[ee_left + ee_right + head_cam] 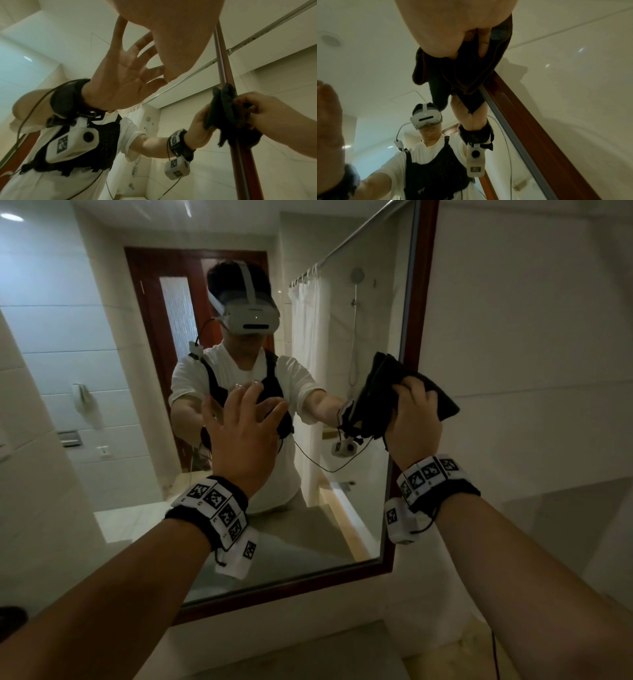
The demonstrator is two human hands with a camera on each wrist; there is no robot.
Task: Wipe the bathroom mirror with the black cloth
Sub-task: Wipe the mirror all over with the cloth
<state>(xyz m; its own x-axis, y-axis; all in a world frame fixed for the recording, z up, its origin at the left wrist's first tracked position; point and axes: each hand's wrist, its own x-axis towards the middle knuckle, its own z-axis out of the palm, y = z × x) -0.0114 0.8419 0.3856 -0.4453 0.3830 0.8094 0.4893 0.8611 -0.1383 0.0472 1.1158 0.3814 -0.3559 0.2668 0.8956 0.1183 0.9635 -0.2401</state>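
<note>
Right hand: the right hand (412, 419) grips a bunched black cloth (387, 392), raised against the mirror's (325, 501) right edge by the wooden frame (416, 313).
Left hand: the left hand (245, 426) is spread, fingertips on the glass.
Right wrist view: shows the cloth's folds overlapping the frame.

Counting, real items only, reflections excluded: one mirror (120, 371) in a red-brown frame (416, 313); one black cloth (435, 395); two hands, left hand (245, 436) and right hand (416, 422); two marker-covered wristbands (214, 505).
</note>
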